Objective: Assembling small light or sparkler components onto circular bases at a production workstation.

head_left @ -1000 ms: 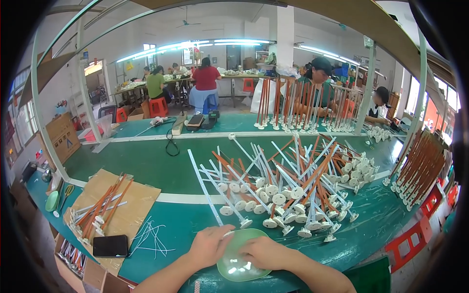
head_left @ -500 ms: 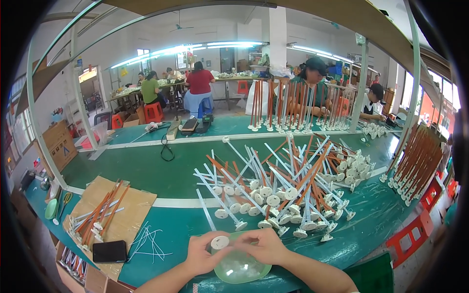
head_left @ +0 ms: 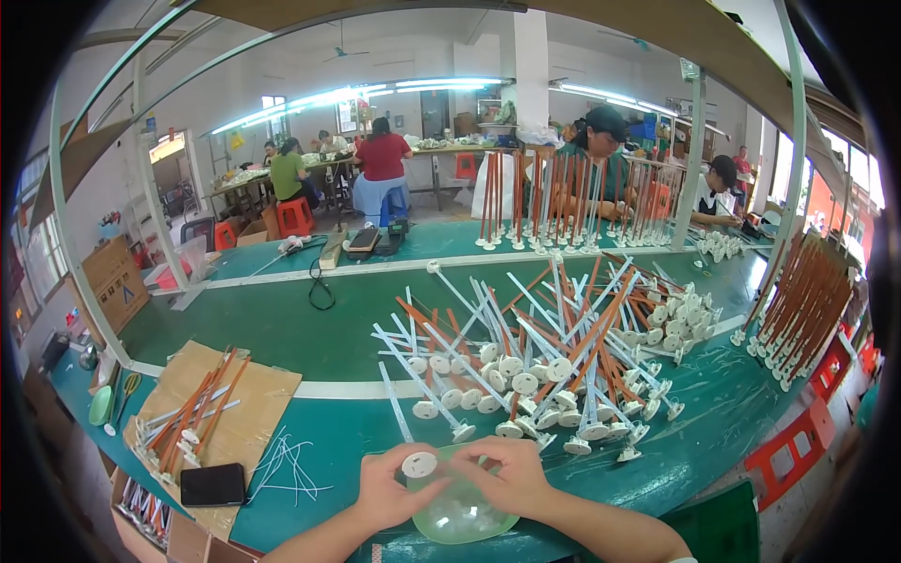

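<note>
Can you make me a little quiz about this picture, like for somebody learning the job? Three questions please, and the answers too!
1. Which hand holds the white disc?
2. True or false: the black phone lies to the right of the scissors.
3. What colour is the bowl by the person's hands?
a) red
b) green
c) blue

Key:
1. The left hand.
2. True.
3. b) green.
</note>
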A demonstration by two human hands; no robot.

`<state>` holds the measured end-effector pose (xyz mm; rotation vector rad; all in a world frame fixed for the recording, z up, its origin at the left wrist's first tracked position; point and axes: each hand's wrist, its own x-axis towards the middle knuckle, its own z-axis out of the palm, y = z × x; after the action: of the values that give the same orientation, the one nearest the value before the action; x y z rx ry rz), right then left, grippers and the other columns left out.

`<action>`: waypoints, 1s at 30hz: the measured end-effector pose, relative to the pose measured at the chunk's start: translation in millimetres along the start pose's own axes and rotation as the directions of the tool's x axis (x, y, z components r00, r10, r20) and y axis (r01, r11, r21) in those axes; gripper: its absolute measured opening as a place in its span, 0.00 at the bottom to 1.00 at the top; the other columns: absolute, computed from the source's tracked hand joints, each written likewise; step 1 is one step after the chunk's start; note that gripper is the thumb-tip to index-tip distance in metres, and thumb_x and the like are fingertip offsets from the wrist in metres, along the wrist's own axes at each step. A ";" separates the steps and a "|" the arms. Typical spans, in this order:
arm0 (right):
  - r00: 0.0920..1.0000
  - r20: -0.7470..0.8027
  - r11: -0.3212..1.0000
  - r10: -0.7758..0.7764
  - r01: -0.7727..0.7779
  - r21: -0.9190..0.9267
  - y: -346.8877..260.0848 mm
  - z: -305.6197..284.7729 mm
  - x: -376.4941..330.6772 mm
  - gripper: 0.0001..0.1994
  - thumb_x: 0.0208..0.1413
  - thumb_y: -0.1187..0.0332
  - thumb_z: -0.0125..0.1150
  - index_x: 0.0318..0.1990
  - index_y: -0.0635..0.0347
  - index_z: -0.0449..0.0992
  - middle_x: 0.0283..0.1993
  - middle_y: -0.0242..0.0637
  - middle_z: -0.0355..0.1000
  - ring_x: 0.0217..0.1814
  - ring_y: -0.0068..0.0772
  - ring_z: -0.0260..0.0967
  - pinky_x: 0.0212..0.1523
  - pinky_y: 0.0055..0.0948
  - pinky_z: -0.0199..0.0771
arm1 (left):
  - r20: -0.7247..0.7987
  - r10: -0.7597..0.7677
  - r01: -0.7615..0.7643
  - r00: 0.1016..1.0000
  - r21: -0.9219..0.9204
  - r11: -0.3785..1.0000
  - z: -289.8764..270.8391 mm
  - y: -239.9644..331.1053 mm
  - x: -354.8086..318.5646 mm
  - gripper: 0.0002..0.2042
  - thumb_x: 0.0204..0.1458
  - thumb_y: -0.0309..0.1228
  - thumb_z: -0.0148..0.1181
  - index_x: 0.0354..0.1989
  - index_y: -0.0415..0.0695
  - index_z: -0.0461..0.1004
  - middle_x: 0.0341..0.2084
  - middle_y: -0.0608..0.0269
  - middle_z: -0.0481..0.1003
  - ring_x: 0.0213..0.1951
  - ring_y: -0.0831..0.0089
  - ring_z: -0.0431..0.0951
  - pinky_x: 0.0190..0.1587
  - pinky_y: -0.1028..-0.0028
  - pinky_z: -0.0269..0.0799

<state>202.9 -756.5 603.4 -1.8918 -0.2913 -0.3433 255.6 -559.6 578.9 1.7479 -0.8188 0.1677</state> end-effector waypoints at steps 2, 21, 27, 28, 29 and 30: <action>0.999 0.009 0.995 0.041 -0.042 0.091 1.0 4.5 -0.3 0.08 0.55 0.68 0.65 0.40 0.60 0.82 0.39 0.35 0.78 0.34 0.21 0.75 0.31 0.22 0.75 | -0.009 0.017 -0.017 1.000 -0.005 1.000 0.7 4.5 -0.8 0.15 0.43 0.20 0.72 0.40 0.39 0.76 0.31 0.59 0.82 0.35 0.77 0.82 0.38 0.77 0.78; 0.920 0.052 0.871 -0.387 0.384 -0.306 -4.7 -2.5 -5.1 0.05 0.50 0.73 0.64 0.35 0.60 0.77 0.31 0.38 0.75 0.29 0.41 0.74 0.28 0.33 0.75 | -0.109 0.062 -0.060 0.992 0.015 0.998 3.0 11.6 -0.2 0.11 0.43 0.17 0.70 0.35 0.37 0.77 0.27 0.60 0.82 0.32 0.76 0.83 0.36 0.77 0.77; 0.904 -0.084 0.887 -0.419 0.388 -0.251 -12.1 0.3 -4.8 0.05 0.50 0.76 0.64 0.35 0.62 0.77 0.32 0.39 0.76 0.30 0.41 0.75 0.29 0.33 0.75 | -0.078 0.141 -0.152 0.987 -0.158 0.976 3.1 13.0 1.8 0.18 0.54 0.21 0.59 0.54 0.34 0.69 0.39 0.49 0.81 0.41 0.67 0.82 0.43 0.74 0.76; 0.903 -0.086 0.887 -0.420 0.389 -0.251 -12.5 1.3 -4.7 0.05 0.50 0.76 0.64 0.35 0.62 0.77 0.32 0.39 0.76 0.30 0.41 0.75 0.29 0.33 0.75 | -0.096 0.188 -0.208 0.977 -0.285 0.936 4.7 14.0 3.2 0.21 0.58 0.23 0.53 0.61 0.34 0.64 0.44 0.45 0.79 0.44 0.63 0.82 0.45 0.73 0.76; 0.873 -0.101 0.852 -0.478 0.433 -0.294 -12.5 2.4 -4.7 0.06 0.50 0.76 0.65 0.35 0.62 0.77 0.33 0.39 0.76 0.31 0.41 0.75 0.30 0.32 0.75 | -0.095 0.189 -0.208 0.977 -0.283 0.936 2.4 13.6 3.1 0.21 0.58 0.23 0.53 0.61 0.34 0.64 0.44 0.45 0.79 0.44 0.63 0.82 0.45 0.73 0.76; 0.840 -0.115 0.816 -0.530 0.469 -0.339 -12.2 2.7 -5.9 0.06 0.49 0.76 0.65 0.36 0.63 0.77 0.35 0.39 0.76 0.32 0.41 0.75 0.30 0.32 0.76 | 0.002 0.197 -0.193 0.980 -0.197 0.961 -0.6 12.3 2.1 0.24 0.60 0.24 0.49 0.65 0.34 0.59 0.47 0.43 0.77 0.46 0.61 0.81 0.47 0.71 0.75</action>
<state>193.3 -750.0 610.9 -2.0325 -0.6346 -0.9874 250.0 -561.4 589.9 1.4859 -0.9904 0.1934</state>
